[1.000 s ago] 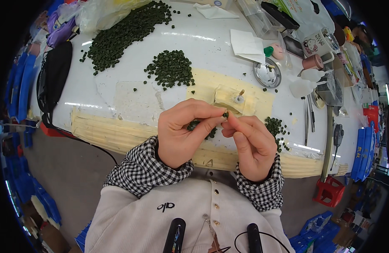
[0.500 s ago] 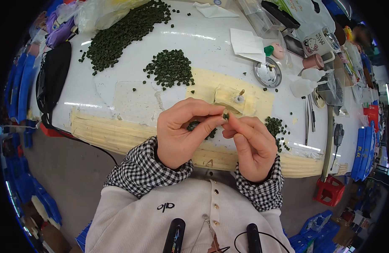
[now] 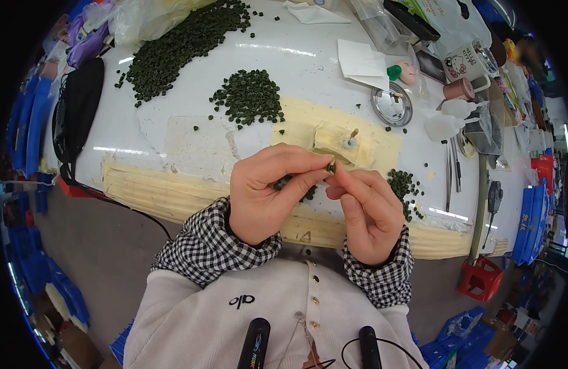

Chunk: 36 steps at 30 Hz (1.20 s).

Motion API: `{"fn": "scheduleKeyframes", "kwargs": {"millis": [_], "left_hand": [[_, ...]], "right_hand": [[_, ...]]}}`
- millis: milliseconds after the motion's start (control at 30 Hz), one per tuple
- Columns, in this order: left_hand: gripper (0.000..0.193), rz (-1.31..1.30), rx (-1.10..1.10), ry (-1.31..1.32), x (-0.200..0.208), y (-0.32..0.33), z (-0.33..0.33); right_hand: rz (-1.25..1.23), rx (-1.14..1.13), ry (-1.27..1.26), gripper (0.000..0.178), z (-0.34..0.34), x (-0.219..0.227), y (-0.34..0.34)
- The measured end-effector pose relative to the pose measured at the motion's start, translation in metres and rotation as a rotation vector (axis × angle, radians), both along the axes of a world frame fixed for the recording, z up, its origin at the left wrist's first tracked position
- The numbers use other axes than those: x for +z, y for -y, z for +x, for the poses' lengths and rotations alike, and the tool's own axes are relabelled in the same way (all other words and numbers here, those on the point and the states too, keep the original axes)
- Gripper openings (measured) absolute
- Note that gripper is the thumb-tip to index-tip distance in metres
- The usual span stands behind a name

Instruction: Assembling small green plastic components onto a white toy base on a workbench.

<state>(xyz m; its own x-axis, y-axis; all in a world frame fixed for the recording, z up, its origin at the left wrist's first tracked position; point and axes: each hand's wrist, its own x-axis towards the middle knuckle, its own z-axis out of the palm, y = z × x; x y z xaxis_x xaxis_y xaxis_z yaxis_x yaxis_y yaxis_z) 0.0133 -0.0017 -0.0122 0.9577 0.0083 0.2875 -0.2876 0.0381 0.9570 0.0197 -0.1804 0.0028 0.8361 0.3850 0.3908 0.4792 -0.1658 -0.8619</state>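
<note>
Because fingertips [image 3: 324, 160] cover it, the green piece [image 3: 331, 167] shows partly.

A small, dark green piece [image 3: 331, 168] is sitting between the meeting fingertips of the left hand [image 3: 262, 190] and right hand [image 3: 375, 212] — they are partly covering it, leaving its exact shape and tilt unclear.
</note>
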Motion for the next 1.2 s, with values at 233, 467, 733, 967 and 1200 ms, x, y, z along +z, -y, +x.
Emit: {"fn": "scheduleKeyframes", "kwargs": {"millis": [233, 467, 733, 967, 1200], "left_hand": [[0.023, 0.058, -0.060, 0.010, 0.002, -0.005, -0.001], [0.022, 0.043, -0.061, 0.016, 0.001, -0.005, -0.001], [0.022, 0.044, -0.051, 0.037, 0.000, -0.004, 0.000], [0.018, 0.269, -0.009, 0.025, 0.012, -0.012, -0.001], [0.018, 0.647, -0.024, 0.073, 0.008, -0.035, -0.010]], "right_hand": [[0.001, -0.008, -0.001, 0.036, 0.000, 0.000, -0.001], [0.001, -0.009, 0.002, 0.036, 0.000, -0.001, -0.002], [-0.010, -0.020, 0.006, 0.036, 0.000, -0.001, -0.001], [0.021, -0.234, 0.076, 0.029, -0.002, -0.008, 0.006], [0.014, -0.282, 0.117, 0.027, -0.002, -0.011, 0.004]]}}
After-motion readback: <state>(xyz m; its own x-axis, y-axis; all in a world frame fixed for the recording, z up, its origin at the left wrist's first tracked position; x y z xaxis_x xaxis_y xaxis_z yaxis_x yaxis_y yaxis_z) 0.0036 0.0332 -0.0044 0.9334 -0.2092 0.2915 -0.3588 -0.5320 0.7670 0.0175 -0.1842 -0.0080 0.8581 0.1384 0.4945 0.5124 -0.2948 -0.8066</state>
